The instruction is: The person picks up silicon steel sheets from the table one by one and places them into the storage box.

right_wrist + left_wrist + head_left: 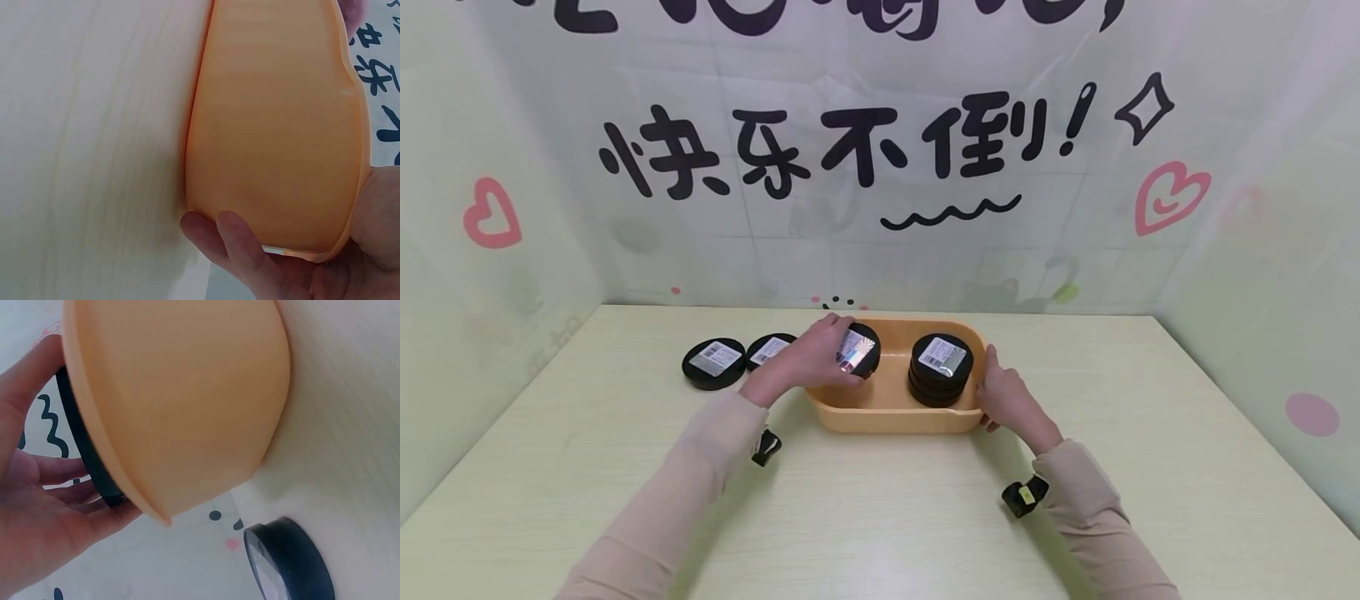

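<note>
My left hand (812, 354) pinches a flat round black container (865, 343) with a silvery barcode label, over the left end of an orange plastic tub (895, 421). In the left wrist view, thumb and fingers span the edge of that black container (87, 444), partly hidden behind the tub's wall. At the tub's right end, my right hand (1013, 398) grips it, with the thumb side at the rim and fingertips against the outer wall (275, 137). Inside the tub on the right stands a stack of similar black containers (940, 371).
Left of the tub, a labelled black container (713, 363) lies on the pale wooden table (880, 517). Beside it is another one (769, 346), partly covered by my left hand. A printed cloth backdrop (880, 267) rises behind the table's far edge.
</note>
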A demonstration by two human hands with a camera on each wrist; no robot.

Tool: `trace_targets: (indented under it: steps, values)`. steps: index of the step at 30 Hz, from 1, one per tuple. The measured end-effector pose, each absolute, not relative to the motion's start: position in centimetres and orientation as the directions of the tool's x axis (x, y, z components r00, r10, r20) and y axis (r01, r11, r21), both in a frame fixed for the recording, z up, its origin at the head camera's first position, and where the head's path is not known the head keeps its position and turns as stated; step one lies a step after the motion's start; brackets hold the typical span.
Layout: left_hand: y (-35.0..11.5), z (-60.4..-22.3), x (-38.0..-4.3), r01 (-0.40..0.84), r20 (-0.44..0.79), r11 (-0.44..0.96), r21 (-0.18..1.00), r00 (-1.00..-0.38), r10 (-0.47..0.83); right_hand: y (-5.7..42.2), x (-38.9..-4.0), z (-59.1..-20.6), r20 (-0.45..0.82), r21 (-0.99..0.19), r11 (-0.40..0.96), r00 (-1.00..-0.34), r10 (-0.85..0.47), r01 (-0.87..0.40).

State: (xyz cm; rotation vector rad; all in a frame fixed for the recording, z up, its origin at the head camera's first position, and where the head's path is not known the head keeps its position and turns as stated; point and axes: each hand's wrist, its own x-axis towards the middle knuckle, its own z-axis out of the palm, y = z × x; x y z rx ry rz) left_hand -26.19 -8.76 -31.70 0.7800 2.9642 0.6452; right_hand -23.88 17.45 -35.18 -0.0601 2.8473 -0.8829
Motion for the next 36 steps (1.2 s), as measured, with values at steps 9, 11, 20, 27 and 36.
trace_targets:
  steps: [9,11,20,27,36]
  values:
    - [-8.3,-32.5,-26.6,0.442,0.051,0.806,0.394,-0.886,0.461,17.4,-23.8,-35.1,-0.142,-0.569,0.822,-0.987,-0.081,0.015]
    - [-8.2,-32.7,-26.6,0.44,0.048,0.808,0.393,-0.887,0.459,17.4,-23.8,-35.1,-0.139,-0.57,0.822,-0.987,-0.08,0.013]
    - [-7.9,-33.7,-27.0,0.466,0.052,0.815,0.345,-0.876,0.479,17.4,-23.8,-35.2,-0.145,-0.563,0.826,-0.986,-0.079,0.016]
    - [-7.6,-34.3,-27.2,0.457,0.013,0.829,0.324,-0.878,0.479,17.3,-23.8,-35.2,-0.145,-0.559,0.829,-0.986,-0.078,0.016]
    - [-7.0,-34.6,-27.3,0.467,-0.01,0.849,0.246,-0.875,0.485,17.4,-23.9,-35.3,-0.145,-0.568,0.823,-0.987,-0.07,0.025]
